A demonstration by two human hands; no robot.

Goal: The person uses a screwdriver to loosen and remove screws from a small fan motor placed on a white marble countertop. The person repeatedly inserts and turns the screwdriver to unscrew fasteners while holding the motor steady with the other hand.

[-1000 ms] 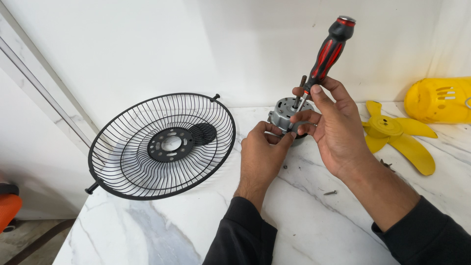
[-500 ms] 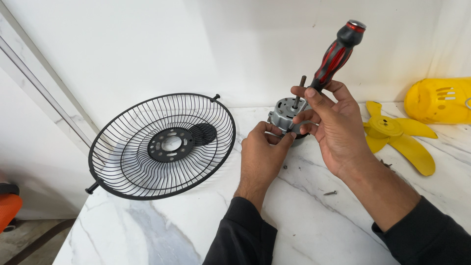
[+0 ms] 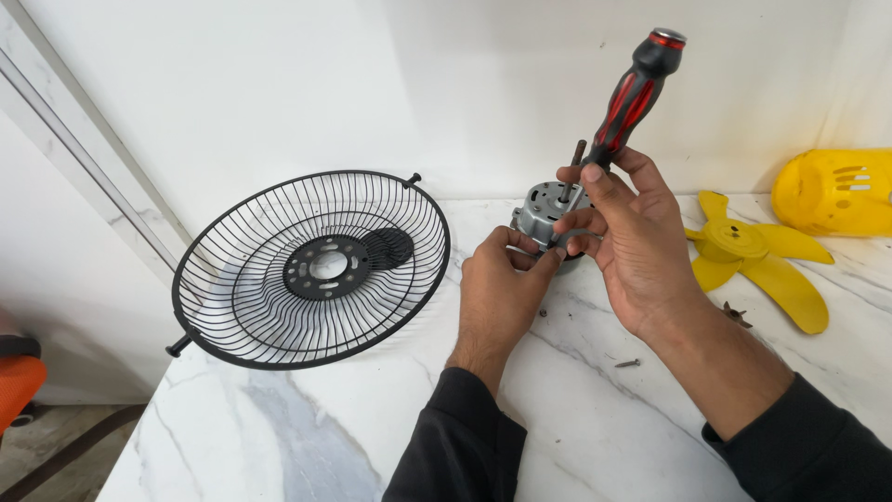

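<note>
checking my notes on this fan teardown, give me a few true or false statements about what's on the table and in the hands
1. The right hand holds a red and black screwdriver. True.
2. The left hand rests on the black wire fan guard. False: it steadies the grey motor.
3. The yellow fan blade lies to the right of the hands. True.
4. The yellow housing sits inside the guard. False: it lies at the far right.
5. A loose screw lies on the marble table. True.
</note>
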